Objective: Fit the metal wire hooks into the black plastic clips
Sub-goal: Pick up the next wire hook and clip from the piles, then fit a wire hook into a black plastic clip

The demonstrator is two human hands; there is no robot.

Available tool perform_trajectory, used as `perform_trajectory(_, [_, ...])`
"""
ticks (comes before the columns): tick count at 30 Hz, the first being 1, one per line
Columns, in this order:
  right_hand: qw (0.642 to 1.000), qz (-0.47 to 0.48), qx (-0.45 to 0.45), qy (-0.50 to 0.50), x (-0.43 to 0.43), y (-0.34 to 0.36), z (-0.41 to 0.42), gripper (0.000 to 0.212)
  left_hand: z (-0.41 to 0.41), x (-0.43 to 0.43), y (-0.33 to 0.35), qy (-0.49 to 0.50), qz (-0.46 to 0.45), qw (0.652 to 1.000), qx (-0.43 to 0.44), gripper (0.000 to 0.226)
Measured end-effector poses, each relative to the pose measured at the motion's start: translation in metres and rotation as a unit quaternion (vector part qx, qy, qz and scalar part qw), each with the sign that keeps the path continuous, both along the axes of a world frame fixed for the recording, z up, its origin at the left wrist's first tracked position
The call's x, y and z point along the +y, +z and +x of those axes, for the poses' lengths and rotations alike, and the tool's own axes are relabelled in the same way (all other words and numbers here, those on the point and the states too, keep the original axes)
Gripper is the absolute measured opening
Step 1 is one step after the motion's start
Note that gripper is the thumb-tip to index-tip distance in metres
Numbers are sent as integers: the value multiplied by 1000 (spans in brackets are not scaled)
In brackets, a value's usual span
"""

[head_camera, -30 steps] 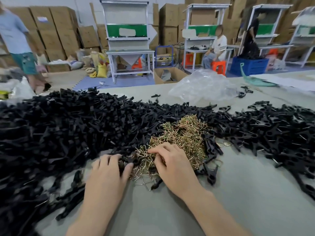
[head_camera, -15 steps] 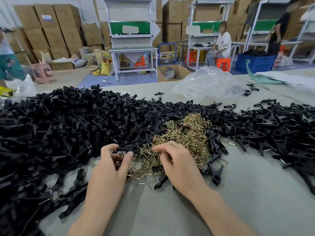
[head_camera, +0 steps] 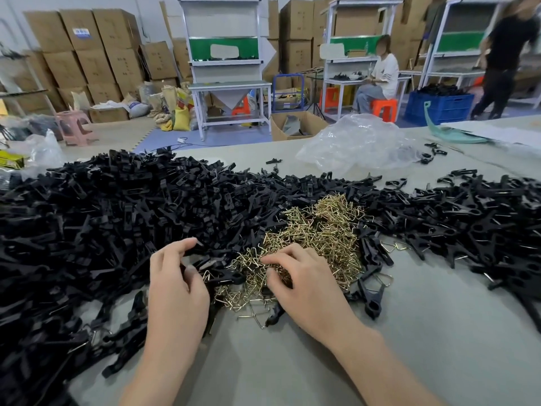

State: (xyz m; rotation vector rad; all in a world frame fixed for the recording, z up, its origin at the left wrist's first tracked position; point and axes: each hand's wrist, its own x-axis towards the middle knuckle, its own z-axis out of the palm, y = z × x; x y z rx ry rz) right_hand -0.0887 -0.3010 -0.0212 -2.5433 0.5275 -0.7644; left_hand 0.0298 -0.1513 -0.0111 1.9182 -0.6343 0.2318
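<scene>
Brass-toned metal wire hooks point(head_camera: 319, 232), loose heap on the counter point(head_camera: 439, 332), flanked left by a large unfitted mound of black plastic clips point(head_camera: 102, 218), right by wired-looking clips point(head_camera: 468, 218); left hand point(head_camera: 175, 291) and right hand point(head_camera: 307, 285) both curled into the stock, grip undeterminable; bulk apparently outstanding.

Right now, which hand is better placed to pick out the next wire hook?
Right. The right hand has its fingertips curled into the wire hooks; the left hand sits beside them, at the black clips.

Hands point(head_camera: 177, 291) point(head_camera: 307, 285) on hooks point(head_camera: 322, 230) beside clips point(head_camera: 117, 215), grip unclear.
</scene>
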Motion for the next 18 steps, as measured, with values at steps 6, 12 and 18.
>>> perform_trajectory(6, [997,-34,69,-8,6,-3,2,40,-8,-5,4,-60,-1,997,-48,61])
perform_trajectory(12, [997,21,64,41,-3,8,-10,15,-8,-3,3,-41,-4,999,-29,47])
perform_trajectory(18, [992,-3,113,53,-5,10,-16,15,-7,-2,0,-46,-21,999,1,44])
